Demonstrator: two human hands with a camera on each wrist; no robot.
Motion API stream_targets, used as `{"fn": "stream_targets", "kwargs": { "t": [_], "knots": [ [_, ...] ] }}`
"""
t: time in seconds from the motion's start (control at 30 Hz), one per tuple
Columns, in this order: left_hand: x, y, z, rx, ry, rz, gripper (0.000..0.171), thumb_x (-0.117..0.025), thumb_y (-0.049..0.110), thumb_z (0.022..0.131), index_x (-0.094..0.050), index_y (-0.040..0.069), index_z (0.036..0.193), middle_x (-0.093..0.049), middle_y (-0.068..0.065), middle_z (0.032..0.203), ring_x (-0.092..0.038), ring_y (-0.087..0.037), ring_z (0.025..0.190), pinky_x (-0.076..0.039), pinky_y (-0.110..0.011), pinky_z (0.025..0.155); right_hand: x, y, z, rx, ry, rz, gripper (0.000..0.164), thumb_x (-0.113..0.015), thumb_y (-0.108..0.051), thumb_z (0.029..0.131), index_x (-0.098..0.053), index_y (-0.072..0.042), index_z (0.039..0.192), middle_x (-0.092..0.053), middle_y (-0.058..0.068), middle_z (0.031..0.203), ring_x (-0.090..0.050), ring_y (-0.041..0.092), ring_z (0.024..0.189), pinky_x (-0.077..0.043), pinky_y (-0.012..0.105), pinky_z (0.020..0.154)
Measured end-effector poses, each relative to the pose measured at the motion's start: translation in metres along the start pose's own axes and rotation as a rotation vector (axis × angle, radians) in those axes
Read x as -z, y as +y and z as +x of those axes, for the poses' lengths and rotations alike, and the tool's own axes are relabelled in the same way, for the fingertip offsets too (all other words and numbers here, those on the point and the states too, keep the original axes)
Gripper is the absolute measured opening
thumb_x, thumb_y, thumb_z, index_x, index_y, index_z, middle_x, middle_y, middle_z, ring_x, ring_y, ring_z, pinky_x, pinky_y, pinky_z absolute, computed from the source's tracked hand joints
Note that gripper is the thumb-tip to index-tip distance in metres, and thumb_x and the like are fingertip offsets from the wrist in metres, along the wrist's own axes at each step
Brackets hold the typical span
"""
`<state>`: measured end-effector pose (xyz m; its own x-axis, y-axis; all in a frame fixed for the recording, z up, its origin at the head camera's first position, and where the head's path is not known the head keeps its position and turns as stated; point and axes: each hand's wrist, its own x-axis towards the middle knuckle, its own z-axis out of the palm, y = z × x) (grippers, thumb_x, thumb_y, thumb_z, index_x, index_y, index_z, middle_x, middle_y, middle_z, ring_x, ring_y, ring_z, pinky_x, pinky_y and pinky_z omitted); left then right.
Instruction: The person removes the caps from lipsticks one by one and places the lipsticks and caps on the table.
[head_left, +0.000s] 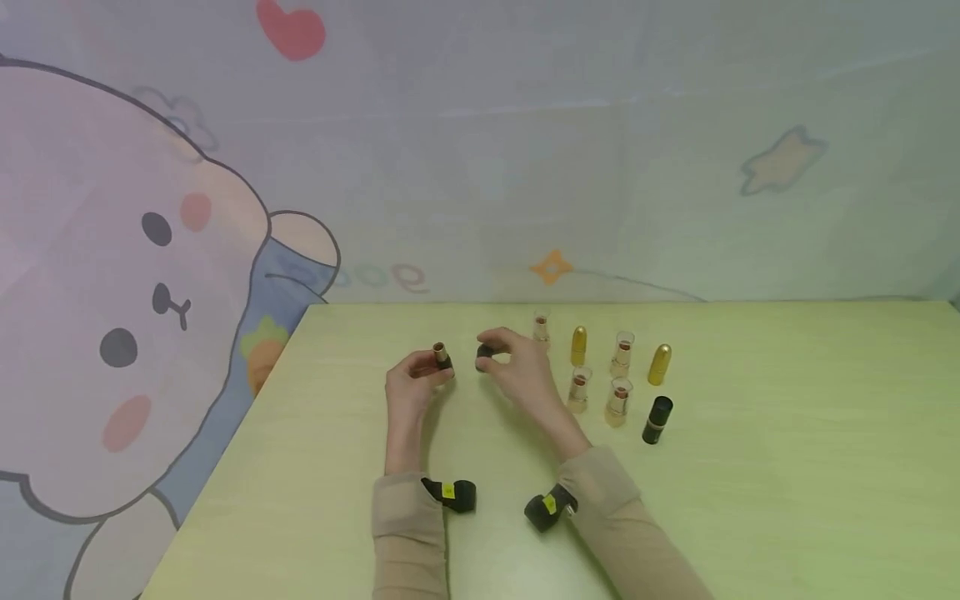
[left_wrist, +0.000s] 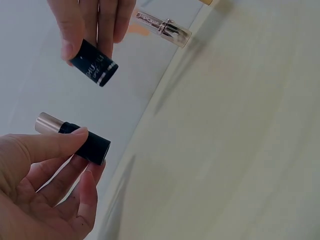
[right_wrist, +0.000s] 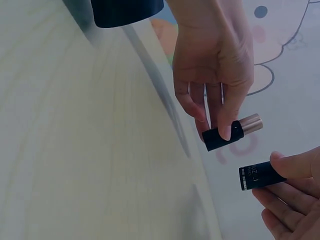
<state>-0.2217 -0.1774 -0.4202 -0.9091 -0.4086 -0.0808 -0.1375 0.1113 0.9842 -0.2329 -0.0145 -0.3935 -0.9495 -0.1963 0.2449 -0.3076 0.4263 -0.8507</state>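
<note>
My left hand [head_left: 412, 383] pinches an uncapped lipstick [left_wrist: 94, 147] by its black base, between thumb and fingers. Its gold inner tube [left_wrist: 48, 123] stands bare and tilts up in the head view. A short way to the right, my right hand [head_left: 522, 367] grips the black lipstick cap [right_wrist: 261, 176], which has pale lettering and a silvery band near its rim. The cap and the lipstick are held above the table, with a gap between them. Whatever is inside the gold tube is hidden in both wrist views.
Right of my hands stand several clear-capped lipsticks [head_left: 617, 402], two gold bullet-shaped ones [head_left: 660, 365] and a closed black lipstick [head_left: 657, 420] on the pale yellow table [head_left: 795, 467]. One clear-capped lipstick [head_left: 541, 330] is just behind my right hand. A printed cloth [head_left: 480, 167] hangs behind the table.
</note>
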Motion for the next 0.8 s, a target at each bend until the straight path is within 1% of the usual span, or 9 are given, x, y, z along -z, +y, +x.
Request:
{"fn": "stream_targets", "kwargs": {
  "t": [0.13, 0.33, 0.43, 0.57, 0.7, 0.8],
  "knots": [
    [-0.003, -0.001, 0.002, -0.010, -0.005, 0.013, 0.027, -0.077, -0.003, 0.075, -0.071, 0.002, 0.101, -0.071, -0.014, 0.103, -0.067, -0.019, 0.090, -0.047, -0.020, 0.072, -0.007, 0.004, 0.004, -0.047, -0.014, -0.005, 0.028, -0.073, -0.011, 0.084, -0.066, -0.007, 0.110, -0.072, 0.011, 0.104, -0.064, 0.028, 0.110, -0.045, 0.047, 0.101],
    [-0.005, -0.004, 0.007, -0.023, 0.011, 0.023, 0.028, -0.076, -0.005, 0.074, -0.070, 0.001, 0.101, -0.071, -0.017, 0.104, -0.066, -0.015, 0.085, -0.048, -0.018, 0.071, -0.016, 0.010, 0.010, -0.059, -0.024, -0.012, 0.024, -0.073, -0.010, 0.083, -0.067, -0.008, 0.106, -0.073, 0.009, 0.100, -0.064, 0.027, 0.108, -0.045, 0.046, 0.101],
    [-0.005, -0.007, 0.008, -0.020, 0.016, 0.035, 0.028, -0.077, -0.005, 0.074, -0.071, 0.000, 0.101, -0.071, -0.017, 0.103, -0.065, -0.018, 0.088, -0.047, -0.018, 0.070, -0.019, 0.012, 0.011, -0.058, -0.033, -0.016, 0.024, -0.073, -0.010, 0.083, -0.068, -0.007, 0.106, -0.073, 0.009, 0.100, -0.065, 0.027, 0.106, -0.045, 0.045, 0.101],
    [-0.005, -0.009, 0.010, -0.022, 0.016, 0.062, 0.028, -0.077, -0.004, 0.074, -0.071, 0.001, 0.101, -0.071, -0.015, 0.102, -0.064, -0.020, 0.092, -0.046, -0.020, 0.073, -0.022, 0.016, 0.012, -0.045, -0.049, -0.034, 0.024, -0.072, -0.009, 0.082, -0.068, -0.006, 0.105, -0.073, 0.009, 0.100, -0.066, 0.026, 0.103, -0.046, 0.044, 0.100],
    [-0.005, -0.010, 0.010, -0.024, 0.006, 0.075, 0.029, -0.076, -0.005, 0.074, -0.071, 0.002, 0.103, -0.071, -0.015, 0.104, -0.064, -0.020, 0.092, -0.048, -0.021, 0.075, -0.025, 0.019, 0.014, -0.023, -0.063, -0.042, 0.023, -0.072, -0.007, 0.082, -0.068, -0.006, 0.104, -0.073, 0.009, 0.099, -0.066, 0.026, 0.102, -0.047, 0.044, 0.099],
    [-0.004, -0.010, 0.009, -0.024, -0.007, 0.085, 0.030, -0.076, -0.006, 0.074, -0.071, 0.002, 0.103, -0.071, -0.016, 0.106, -0.065, -0.022, 0.094, -0.049, -0.021, 0.076, -0.026, 0.020, 0.015, -0.011, -0.083, -0.043, 0.022, -0.071, -0.005, 0.082, -0.068, -0.006, 0.104, -0.073, 0.010, 0.100, -0.067, 0.026, 0.102, -0.048, 0.044, 0.098]
  ]
}}
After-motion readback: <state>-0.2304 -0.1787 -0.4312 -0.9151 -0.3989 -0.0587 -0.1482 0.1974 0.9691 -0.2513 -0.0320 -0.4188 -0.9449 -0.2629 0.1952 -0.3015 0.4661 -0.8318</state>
